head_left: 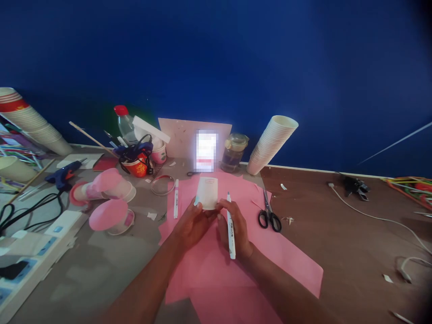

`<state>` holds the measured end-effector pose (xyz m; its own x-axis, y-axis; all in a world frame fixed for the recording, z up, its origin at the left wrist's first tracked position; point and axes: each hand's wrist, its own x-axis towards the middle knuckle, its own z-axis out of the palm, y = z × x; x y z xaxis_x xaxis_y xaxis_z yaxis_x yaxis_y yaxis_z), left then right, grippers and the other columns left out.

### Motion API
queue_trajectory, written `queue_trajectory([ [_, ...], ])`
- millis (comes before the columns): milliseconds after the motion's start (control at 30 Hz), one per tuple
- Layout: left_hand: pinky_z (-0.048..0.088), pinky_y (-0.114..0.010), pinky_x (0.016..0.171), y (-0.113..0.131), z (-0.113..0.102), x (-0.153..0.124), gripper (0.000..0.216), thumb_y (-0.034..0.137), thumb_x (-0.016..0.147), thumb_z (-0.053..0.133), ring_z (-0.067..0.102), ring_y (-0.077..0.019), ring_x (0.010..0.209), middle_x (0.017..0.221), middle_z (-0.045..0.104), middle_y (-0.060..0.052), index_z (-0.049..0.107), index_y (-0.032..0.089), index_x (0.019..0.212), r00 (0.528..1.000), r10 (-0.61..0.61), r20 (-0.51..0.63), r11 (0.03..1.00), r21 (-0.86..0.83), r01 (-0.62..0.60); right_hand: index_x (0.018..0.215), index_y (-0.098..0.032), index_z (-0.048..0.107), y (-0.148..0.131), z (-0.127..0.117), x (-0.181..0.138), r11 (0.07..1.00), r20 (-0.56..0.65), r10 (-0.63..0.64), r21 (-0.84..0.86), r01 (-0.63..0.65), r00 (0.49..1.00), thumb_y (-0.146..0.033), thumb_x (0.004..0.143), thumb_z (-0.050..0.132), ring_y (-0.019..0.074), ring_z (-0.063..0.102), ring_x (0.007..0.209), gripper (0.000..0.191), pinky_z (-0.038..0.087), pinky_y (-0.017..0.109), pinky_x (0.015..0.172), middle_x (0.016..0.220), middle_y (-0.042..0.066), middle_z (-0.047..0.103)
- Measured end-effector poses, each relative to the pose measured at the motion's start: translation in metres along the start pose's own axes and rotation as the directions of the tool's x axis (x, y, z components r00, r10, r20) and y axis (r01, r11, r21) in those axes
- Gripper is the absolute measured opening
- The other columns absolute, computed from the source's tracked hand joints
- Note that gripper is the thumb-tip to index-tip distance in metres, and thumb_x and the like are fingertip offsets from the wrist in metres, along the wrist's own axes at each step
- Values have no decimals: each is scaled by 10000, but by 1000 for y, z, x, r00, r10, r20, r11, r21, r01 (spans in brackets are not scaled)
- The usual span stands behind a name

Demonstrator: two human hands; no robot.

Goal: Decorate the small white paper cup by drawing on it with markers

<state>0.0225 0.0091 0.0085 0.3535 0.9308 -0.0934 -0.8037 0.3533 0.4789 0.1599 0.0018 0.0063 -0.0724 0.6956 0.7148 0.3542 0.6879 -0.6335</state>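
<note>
A white paper cup [208, 194] with a small drawn outline near its top edge is held over pink paper sheets [216, 270]. My left hand [194, 225] is closed around its lower left side. My right hand [235, 225] grips a white marker [231, 231], whose grey-blue tip points away from me, and its fingertips reach the cup's lower right. A second white marker [176, 199] lies on the left edge of the paper. Black-handled scissors [269, 216] rest at the right, partly on the pink paper.
A bright phone screen [205, 150], a glass jar [234, 152] and a leaning stack of paper cups [272, 144] stand at the back. On the left are pink-covered cups [110, 216], a glue gun [64, 175] and a power strip [40, 261]. A white cable [374, 209] crosses the right side.
</note>
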Motion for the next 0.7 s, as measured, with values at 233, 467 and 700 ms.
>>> queue_trajectory([
  [233,474,-366,951,1,-2,1,311,280,834,666,649,-213,978,1011,707,-99,635,158,1118,999,7,-49,1000,1,-7,1259,-263,523,0,-3,0,991,0,-13,131,13,1000,-291,947,437,245,637,951,325,535,440,828,994,91,650],
  [467,481,-368,926,-1,-2,2,187,285,852,639,643,-216,968,1029,696,-103,653,140,968,1000,24,13,999,43,-25,1147,-236,574,1,-1,-6,970,-61,160,197,-145,985,-310,930,474,194,658,781,250,558,352,693,913,64,668],
  [700,461,-406,972,0,-3,3,225,295,868,616,628,-254,1067,1088,698,-125,651,136,1024,999,29,35,996,86,-32,1035,-252,573,-3,-2,-6,935,-33,260,258,-243,965,-212,891,527,212,686,932,157,570,360,784,1025,75,695],
])
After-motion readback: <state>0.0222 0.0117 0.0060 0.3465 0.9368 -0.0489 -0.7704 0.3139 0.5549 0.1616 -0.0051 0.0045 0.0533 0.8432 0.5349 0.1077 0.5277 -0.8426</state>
